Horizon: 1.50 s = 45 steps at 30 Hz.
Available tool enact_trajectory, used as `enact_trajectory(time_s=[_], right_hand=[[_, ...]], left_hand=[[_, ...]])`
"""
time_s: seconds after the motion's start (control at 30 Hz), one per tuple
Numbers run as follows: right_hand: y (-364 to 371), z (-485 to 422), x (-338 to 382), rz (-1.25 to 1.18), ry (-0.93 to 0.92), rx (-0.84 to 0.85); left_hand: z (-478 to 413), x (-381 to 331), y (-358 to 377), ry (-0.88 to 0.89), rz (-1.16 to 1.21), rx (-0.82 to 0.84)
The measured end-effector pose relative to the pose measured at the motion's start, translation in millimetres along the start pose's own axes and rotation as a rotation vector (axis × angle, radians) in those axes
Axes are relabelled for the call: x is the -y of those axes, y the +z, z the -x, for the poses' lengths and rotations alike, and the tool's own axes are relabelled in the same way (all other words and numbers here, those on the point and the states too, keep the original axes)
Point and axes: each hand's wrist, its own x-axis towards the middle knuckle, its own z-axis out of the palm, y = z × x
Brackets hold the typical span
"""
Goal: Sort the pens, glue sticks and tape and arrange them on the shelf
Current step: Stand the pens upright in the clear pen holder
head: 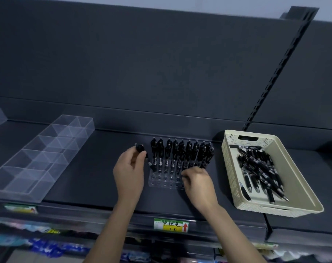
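Observation:
A clear acrylic pen stand point(162, 180) sits on the dark shelf point(89, 168), and several black pens point(180, 150) stand upright in its back rows. My left hand point(130, 168) grips a black pen point(145, 155) at the stand's left end, tip down over a hole. My right hand point(196, 182) rests with curled fingers on the stand's right front part; whether it holds a pen is hidden. A cream plastic basket point(228, 168) to the right holds several more loose black pens point(262, 171).
A clear divided organiser tray point(42, 158) lies at the left of the shelf, its compartments bare. A slotted shelf upright point(275, 73) rises at the right. A price label point(171, 225) is on the shelf's front edge; packaged goods show on the shelf below.

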Motion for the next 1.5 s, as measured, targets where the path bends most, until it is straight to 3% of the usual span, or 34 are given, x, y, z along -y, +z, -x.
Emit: enact_trajectory(time_s=[0.23,0.43,0.6,0.83,1.1,1.27,1.37,1.5], right_hand=[[7,1,-2,-0.072,0.045,-0.069],[10,2,-3,-0.073,0.055,-0.075],[12,2,-2,-0.085,0.061,-0.081],[15,3,-4,-0.111,0.063,-0.112],[17,3,-4,-0.109,0.065,-0.112],[15,3,-4,-0.094,0.07,-0.107],[15,3,-2,-0.095,0.073,-0.104],[12,3,-1,-0.09,0.075,-0.075]], left_hand=[[-13,1,-1,0.189,-0.178,0.087],[-13,16,3,0.163,-0.253,0.229],[-11,21,7,0.097,-0.253,0.205],[-17,26,8,0.22,-0.381,0.257],[-15,29,5,0.233,-0.416,0.298],[-17,19,2,0.376,-0.576,0.394],[-20,17,5,0.372,-0.636,0.428],[-22,19,7,0.279,-0.543,0.393]])
